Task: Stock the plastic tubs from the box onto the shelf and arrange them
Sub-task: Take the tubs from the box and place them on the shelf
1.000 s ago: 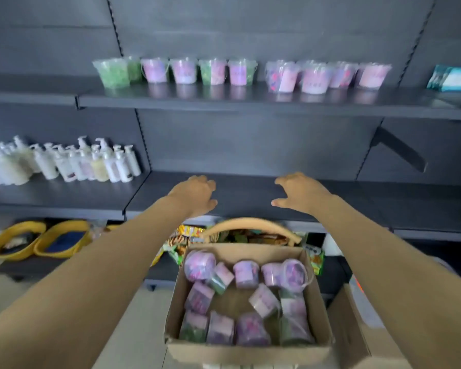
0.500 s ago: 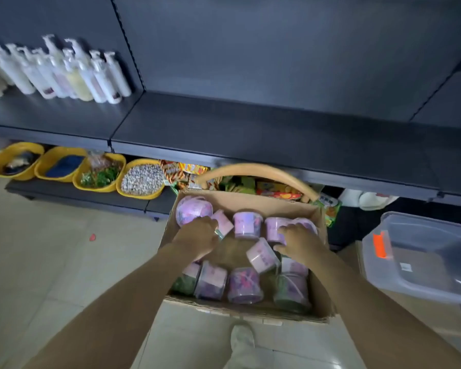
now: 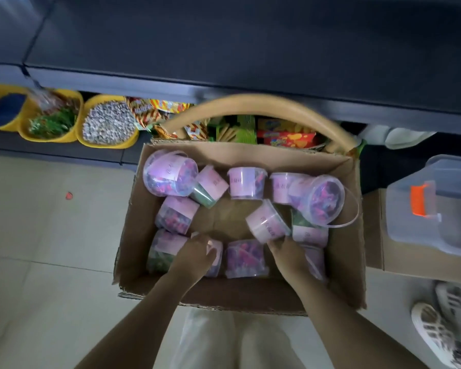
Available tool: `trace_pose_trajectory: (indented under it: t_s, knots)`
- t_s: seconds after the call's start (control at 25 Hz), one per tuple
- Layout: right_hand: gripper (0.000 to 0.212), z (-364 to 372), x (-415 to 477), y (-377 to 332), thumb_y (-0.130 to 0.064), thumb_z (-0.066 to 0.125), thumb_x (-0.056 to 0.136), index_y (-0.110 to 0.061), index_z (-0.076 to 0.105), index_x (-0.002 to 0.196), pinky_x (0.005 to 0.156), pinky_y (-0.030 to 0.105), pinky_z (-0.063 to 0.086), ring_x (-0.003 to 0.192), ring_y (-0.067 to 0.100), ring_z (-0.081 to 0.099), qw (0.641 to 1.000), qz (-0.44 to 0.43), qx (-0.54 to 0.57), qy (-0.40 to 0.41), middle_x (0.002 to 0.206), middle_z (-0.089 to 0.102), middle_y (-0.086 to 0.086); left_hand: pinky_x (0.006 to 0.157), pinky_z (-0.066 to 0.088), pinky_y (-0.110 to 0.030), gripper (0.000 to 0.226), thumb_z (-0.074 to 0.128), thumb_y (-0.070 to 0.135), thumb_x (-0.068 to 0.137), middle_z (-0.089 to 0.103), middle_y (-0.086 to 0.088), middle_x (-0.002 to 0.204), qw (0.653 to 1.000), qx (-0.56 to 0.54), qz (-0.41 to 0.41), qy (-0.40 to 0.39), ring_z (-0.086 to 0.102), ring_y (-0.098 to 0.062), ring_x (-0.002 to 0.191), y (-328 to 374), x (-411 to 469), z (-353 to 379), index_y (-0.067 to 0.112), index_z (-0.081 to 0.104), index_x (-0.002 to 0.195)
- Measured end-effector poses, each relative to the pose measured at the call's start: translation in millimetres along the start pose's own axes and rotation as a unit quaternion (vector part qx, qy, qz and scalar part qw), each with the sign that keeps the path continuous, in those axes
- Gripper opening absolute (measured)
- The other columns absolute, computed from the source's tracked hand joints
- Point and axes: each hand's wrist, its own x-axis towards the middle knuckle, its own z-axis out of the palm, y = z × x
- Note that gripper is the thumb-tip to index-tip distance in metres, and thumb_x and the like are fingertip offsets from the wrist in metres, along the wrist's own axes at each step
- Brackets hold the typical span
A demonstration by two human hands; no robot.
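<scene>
In the cardboard box (image 3: pixel 224 154), the left hand (image 3: pixel 193 255) curled its grip round a pink-labelled tub (image 3: pixel 215 258). The right hand (image 3: pixel 289 253) touched a tilted tub (image 3: pixel 266 221) just beyond it, and I couldn't tell its grip. The label writing was too blurred to read.

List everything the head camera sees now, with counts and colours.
plastic tubs: about twelve, pink-labelled, in the box
cardboard box: one, brown, on floor below shelf
shelf: one, dark grey, top
yellow bowls: three, low shelf, left
snack packets: several, red, yellow, green, behind box
basket handle: one, tan, over packets
clear bin: one, orange latch, right
shoes: two, pale, lower right
left hand: on front-row tub, grip unclear
right hand: by tilted tub, grip unclear
</scene>
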Motion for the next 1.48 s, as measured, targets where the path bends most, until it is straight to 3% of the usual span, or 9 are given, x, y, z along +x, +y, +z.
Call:
trace_pose_trajectory:
  t_s: [0.16,0.32,0.44,0.6,0.84,1.0,1.16,1.28,1.48]
  knots:
    - [0.069,34,30,-16,-0.047,0.060,0.085,-0.003,0.042,0.136,0.085,0.029,0.035,0.118,0.032,0.052,0.958,0.138,0.246,0.060,0.128,0.055,0.013,0.088,0.044,-0.030,0.027,0.052,0.015,0.090,0.067,-0.014,0.110,0.999,-0.024,0.035,0.018,0.060,-0.028,0.105,-11,35,11,0.004,0.064,0.111]
    - [0.097,64,57,-14,-0.050,0.079,0.062,-0.005,0.037,0.137,0.096,0.039,0.046,0.113,0.028,0.056,0.879,0.216,0.409,0.115,0.129,0.056,0.011,0.088,0.043,-0.028,0.028,0.053,0.010,0.090,0.066,-0.013,0.113,0.997,-0.034,0.052,0.035,0.060,-0.028,0.107,-28,50,12,0.003,0.063,0.114]
    - [0.092,68,65,-8,-0.042,0.083,0.063,-0.005,0.041,0.136,0.096,0.035,0.046,0.113,0.025,0.057,0.865,0.235,0.424,0.130,0.127,0.058,0.009,0.086,0.039,-0.022,0.028,0.055,0.007,0.089,0.064,-0.010,0.114,0.996,-0.027,0.072,0.033,0.058,-0.025,0.109,-40,59,10,0.005,0.063,0.115]
    - [0.072,57,50,-12,-0.042,0.079,0.069,-0.006,0.054,0.126,0.075,0.025,0.045,0.094,0.017,0.058,0.854,0.236,0.446,0.125,0.117,0.064,0.005,0.087,0.039,-0.027,0.027,0.057,0.011,0.088,0.060,-0.014,0.112,0.998,0.006,0.062,-0.004,0.054,-0.027,0.108,-46,68,3,0.004,0.061,0.114]
    - [0.068,48,17,-18,-0.042,0.072,0.077,-0.008,0.049,0.131,0.082,0.026,0.036,0.103,0.021,0.055,0.878,0.220,0.406,0.128,0.119,0.058,0.005,0.102,0.033,-0.030,0.041,0.053,0.034,0.092,0.056,-0.010,0.126,0.995,0.094,-0.012,-0.034,0.045,-0.023,0.123,-50,66,12,0.011,0.052,0.126]
    - [0.067,40,2,-10,-0.042,0.071,0.076,-0.011,0.048,0.131,0.079,0.027,0.038,0.096,0.017,0.053,0.878,0.218,0.404,0.137,0.120,0.059,0.005,0.099,0.036,-0.029,0.043,0.047,0.035,0.095,0.056,-0.009,0.128,0.994,0.097,-0.045,-0.023,0.049,-0.022,0.121,-41,58,11,0.013,0.048,0.132]
    - [0.058,36,-13,-1,-0.037,0.072,0.077,-0.013,0.051,0.125,0.068,0.019,0.041,0.095,0.018,0.058,0.887,0.186,0.399,0.141,0.115,0.062,0.005,0.086,0.043,-0.031,0.034,0.057,0.026,0.090,0.066,-0.012,0.113,0.998,0.012,-0.064,-0.003,0.059,-0.027,0.107,-35,63,9,0.012,0.060,0.120]
    - [0.048,33,-22,6,-0.032,0.073,0.078,-0.013,0.053,0.117,0.056,0.006,0.038,0.077,0.009,0.058,0.881,0.198,0.402,0.152,0.100,0.062,0.001,0.080,0.041,-0.029,0.032,0.057,0.023,0.090,0.067,-0.012,0.108,1.000,0.002,0.005,0.016,0.061,-0.027,0.101,-21,71,3,0.013,0.060,0.120]
    - [0.053,32,-24,18,-0.031,0.077,0.074,-0.011,0.055,0.118,0.057,0.011,0.036,0.071,-0.001,0.053,0.892,0.193,0.374,0.167,0.090,0.061,-0.004,0.087,0.037,-0.022,0.037,0.059,0.015,0.089,0.062,-0.006,0.122,0.991,-0.021,0.135,0.015,0.058,-0.022,0.112,16,109,-2,0.015,0.056,0.127]
